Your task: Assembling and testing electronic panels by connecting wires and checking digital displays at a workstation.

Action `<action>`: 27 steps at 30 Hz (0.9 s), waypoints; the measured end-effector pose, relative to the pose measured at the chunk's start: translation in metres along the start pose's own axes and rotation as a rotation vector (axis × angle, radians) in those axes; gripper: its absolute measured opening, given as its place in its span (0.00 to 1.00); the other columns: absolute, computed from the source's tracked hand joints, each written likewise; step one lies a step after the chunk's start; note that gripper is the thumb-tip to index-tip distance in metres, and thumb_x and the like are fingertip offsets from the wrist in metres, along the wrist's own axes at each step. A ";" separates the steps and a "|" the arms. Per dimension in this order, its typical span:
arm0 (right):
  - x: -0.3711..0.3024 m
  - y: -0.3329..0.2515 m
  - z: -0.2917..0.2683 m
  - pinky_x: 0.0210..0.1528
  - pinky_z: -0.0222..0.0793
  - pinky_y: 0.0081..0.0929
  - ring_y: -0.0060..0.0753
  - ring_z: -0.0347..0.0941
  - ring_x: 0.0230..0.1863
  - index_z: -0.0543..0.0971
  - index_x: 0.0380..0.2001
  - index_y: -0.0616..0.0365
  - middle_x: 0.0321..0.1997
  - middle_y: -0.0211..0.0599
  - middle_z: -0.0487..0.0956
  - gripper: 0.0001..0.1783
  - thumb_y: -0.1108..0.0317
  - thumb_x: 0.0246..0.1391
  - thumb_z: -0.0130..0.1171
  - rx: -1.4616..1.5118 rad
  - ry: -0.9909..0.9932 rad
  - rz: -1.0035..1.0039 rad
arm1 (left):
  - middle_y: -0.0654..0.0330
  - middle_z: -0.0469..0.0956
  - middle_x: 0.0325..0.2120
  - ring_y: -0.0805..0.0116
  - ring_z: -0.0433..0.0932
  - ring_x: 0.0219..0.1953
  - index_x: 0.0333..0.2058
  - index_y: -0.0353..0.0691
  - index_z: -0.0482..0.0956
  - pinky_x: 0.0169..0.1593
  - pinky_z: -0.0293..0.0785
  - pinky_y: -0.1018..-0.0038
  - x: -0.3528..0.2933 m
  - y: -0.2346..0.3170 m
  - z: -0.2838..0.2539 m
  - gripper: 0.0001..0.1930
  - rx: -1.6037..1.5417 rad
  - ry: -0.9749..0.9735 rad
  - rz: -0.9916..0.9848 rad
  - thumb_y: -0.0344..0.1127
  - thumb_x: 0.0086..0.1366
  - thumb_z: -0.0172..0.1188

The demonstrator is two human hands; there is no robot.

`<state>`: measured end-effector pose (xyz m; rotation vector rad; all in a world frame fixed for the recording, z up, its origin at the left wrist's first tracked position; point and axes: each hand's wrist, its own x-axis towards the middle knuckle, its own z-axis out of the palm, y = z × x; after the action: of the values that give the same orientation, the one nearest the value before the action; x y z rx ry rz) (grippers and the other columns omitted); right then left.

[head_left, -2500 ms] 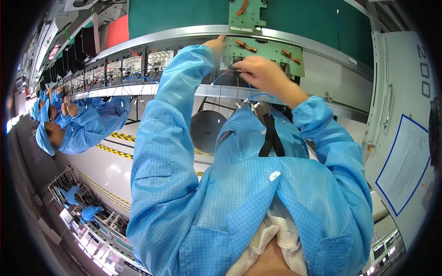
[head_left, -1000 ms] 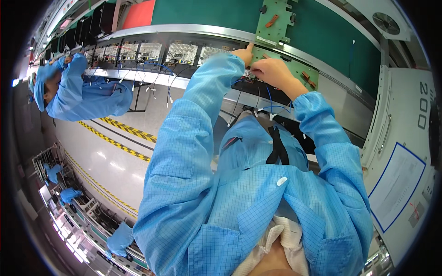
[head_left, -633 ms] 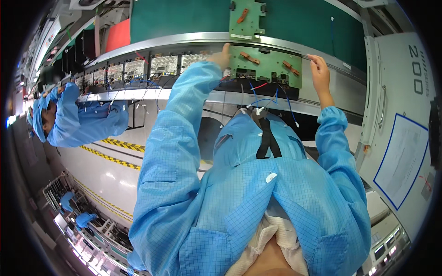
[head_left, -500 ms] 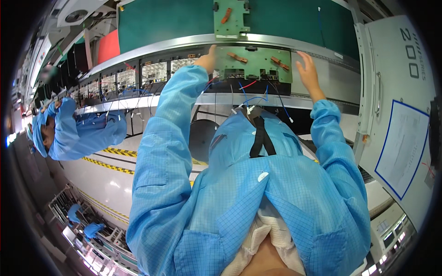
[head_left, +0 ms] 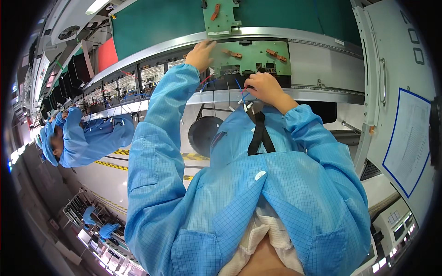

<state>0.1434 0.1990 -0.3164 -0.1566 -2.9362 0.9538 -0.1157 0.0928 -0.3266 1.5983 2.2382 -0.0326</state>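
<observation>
A green plate (head_left: 258,51) with brown latches lies in a dark frame on the rail in front of me. My left hand (head_left: 200,56) rests by its left edge, fingers apart and holding nothing that I can see. My right hand (head_left: 265,88) is at the plate's near edge, its fingers pinched together on thin wires. A blue wire (head_left: 238,83) runs down beside those fingers, and white connectors (head_left: 247,106) dangle below. My palm hides part of the wires.
Another green plate (head_left: 219,20) with a brown latch lies on the green mat (head_left: 159,23) beyond the rail. A pale machine cabinet (head_left: 391,69) stands at the right. Under the rail is a round black stool (head_left: 202,136). A co-worker in blue (head_left: 78,138) is at the left.
My right hand has come from beyond the plate's right edge to the wires at its near edge and closed on them. My left hand has shifted slightly left.
</observation>
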 end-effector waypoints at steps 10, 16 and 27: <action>-0.023 0.028 -0.038 0.35 0.65 0.33 0.37 0.68 0.33 0.80 0.35 0.46 0.26 0.33 0.70 0.13 0.71 0.44 0.52 0.245 -0.151 0.225 | 0.61 0.46 0.64 0.59 0.47 0.65 0.61 0.54 0.52 0.64 0.51 0.63 -0.010 -0.006 0.006 0.42 -0.120 -0.149 0.065 0.45 0.50 0.65; -0.010 0.034 -0.062 0.37 0.65 0.32 0.38 0.68 0.34 0.78 0.40 0.46 0.28 0.35 0.70 0.19 0.76 0.43 0.49 0.287 -0.021 0.116 | 0.57 0.45 0.63 0.55 0.48 0.64 0.61 0.54 0.52 0.63 0.51 0.61 -0.009 -0.010 0.003 0.46 -0.125 -0.130 0.063 0.48 0.45 0.68; 0.000 0.113 -0.029 0.64 0.48 0.35 0.42 0.48 0.66 0.70 0.53 0.47 0.62 0.34 0.62 0.21 0.56 0.58 0.43 0.054 0.425 0.316 | 0.53 0.40 0.64 0.52 0.39 0.66 0.63 0.53 0.46 0.65 0.46 0.61 -0.003 -0.008 0.006 0.54 -0.172 -0.176 0.093 0.48 0.40 0.71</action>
<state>0.1547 0.3068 -0.3600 -0.7396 -2.5319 0.8951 -0.1209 0.0859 -0.3329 1.5421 1.9753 0.0424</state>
